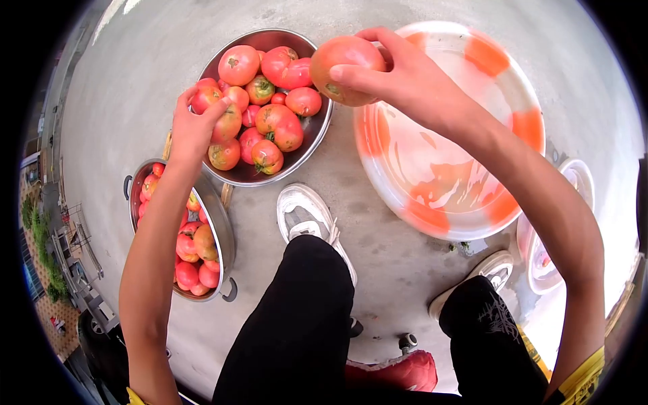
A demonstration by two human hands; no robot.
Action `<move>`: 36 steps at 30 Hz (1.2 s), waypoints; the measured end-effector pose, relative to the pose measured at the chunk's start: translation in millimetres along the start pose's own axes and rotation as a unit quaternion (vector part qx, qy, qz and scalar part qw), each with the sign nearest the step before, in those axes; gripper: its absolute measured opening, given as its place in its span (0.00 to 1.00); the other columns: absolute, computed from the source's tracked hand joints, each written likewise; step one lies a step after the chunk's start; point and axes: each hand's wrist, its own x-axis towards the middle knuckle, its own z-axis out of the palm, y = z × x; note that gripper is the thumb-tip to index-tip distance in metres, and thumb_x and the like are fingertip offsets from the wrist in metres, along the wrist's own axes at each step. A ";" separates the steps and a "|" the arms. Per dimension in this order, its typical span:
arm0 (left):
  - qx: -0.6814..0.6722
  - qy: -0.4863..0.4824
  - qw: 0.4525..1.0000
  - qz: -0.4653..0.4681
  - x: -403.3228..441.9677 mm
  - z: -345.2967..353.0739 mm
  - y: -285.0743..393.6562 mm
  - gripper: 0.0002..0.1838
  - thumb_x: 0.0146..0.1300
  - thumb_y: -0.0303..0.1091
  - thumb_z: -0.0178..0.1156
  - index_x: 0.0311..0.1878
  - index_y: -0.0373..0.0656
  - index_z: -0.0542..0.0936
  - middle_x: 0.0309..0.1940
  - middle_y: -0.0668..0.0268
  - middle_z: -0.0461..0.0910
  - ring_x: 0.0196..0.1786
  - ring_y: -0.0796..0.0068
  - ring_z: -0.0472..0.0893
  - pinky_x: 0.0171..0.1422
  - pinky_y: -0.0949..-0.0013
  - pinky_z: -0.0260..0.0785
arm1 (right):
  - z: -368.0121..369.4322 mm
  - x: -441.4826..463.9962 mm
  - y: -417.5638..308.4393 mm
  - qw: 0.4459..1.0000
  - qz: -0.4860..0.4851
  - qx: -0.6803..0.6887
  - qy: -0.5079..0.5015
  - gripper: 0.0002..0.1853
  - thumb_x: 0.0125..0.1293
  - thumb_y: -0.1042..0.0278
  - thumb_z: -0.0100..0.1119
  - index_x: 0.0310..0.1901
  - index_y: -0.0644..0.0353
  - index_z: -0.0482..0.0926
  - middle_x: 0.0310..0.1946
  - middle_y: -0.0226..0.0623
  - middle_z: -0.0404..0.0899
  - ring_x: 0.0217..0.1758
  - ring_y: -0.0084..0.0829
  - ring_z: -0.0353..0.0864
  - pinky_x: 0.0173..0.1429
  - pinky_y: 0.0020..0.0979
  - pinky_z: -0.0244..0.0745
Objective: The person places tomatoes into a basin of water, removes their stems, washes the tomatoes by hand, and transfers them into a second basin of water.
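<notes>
A large tomato (345, 67) is held in my right hand (388, 71), between the round metal bowl and the orange-and-white basin. My left hand (196, 128) is at the left side of the metal bowl (320, 138), its fingers curled round a tomato (205, 98) near the rim. Red and partly green tomatoes of different sizes fill much of this bowl. The wide basin (533, 162) to the right holds clear water.
Below my left forearm stands a metal pot (226, 236) with handles, holding more tomatoes. Smaller pale basins (577, 175) lie beyond the big basin at the right. Two shoes (300, 209) and a red object (398, 371) are on the concrete floor.
</notes>
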 end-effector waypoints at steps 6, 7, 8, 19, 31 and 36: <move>-0.213 -0.081 0.965 -0.125 -3.6 -1.5 46.4 0.36 0.61 0.41 0.67 0.69 0.42 0.64 0.62 0.53 0.68 0.53 0.61 0.80 0.39 0.60 0.84 | -74.2 -83.2 55.5 0.986 0.138 0.001 0.096 0.44 0.57 0.40 0.66 0.64 0.69 0.65 0.52 0.48 0.78 0.55 0.35 0.79 0.61 0.34 0.72; -0.166 -0.102 0.974 -0.119 8.0 0.9 36.4 0.41 0.60 0.43 0.68 0.72 0.44 0.59 0.63 0.52 0.66 0.54 0.59 0.80 0.43 0.58 0.83 | -79.3 -93.1 70.0 0.983 0.152 -0.009 0.099 0.44 0.57 0.40 0.66 0.64 0.69 0.65 0.52 0.48 0.78 0.55 0.35 0.79 0.61 0.35 0.72; -0.167 -0.113 0.973 -0.116 16.2 3.1 31.0 0.41 0.60 0.43 0.68 0.72 0.44 0.59 0.63 0.52 0.66 0.54 0.59 0.80 0.43 0.58 0.83 | -84.4 -103.3 80.6 0.981 0.166 -0.019 0.099 0.45 0.57 0.40 0.66 0.65 0.68 0.64 0.51 0.48 0.78 0.55 0.36 0.80 0.61 0.35 0.73; -0.071 -0.049 0.984 -0.156 19.6 17.3 31.7 0.44 0.56 0.43 0.71 0.71 0.43 0.58 0.62 0.52 0.67 0.58 0.55 0.76 0.47 0.56 0.82 | -101.7 -137.6 125.4 0.966 0.249 0.017 0.073 0.38 0.57 0.53 0.68 0.65 0.65 0.65 0.57 0.47 0.73 0.60 0.35 0.75 0.62 0.34 0.74; -0.207 -0.332 0.909 0.146 -75.2 99.0 211.5 0.34 0.63 0.33 0.66 0.70 0.41 0.63 0.62 0.57 0.71 0.54 0.70 0.80 0.58 0.69 0.74 | -100.1 -139.3 164.2 0.947 0.258 0.179 0.068 0.31 0.58 0.57 0.65 0.59 0.66 0.69 0.48 0.42 0.77 0.52 0.31 0.76 0.56 0.31 0.72; -0.191 -0.425 0.867 0.177 -75.1 186.4 190.0 0.33 0.63 0.33 0.66 0.70 0.46 0.64 0.61 0.60 0.72 0.50 0.72 0.81 0.54 0.70 0.75 | -94.2 -131.9 190.3 0.956 0.210 0.158 0.131 0.22 0.62 0.56 0.60 0.51 0.63 0.73 0.37 0.34 0.76 0.41 0.27 0.74 0.46 0.30 0.71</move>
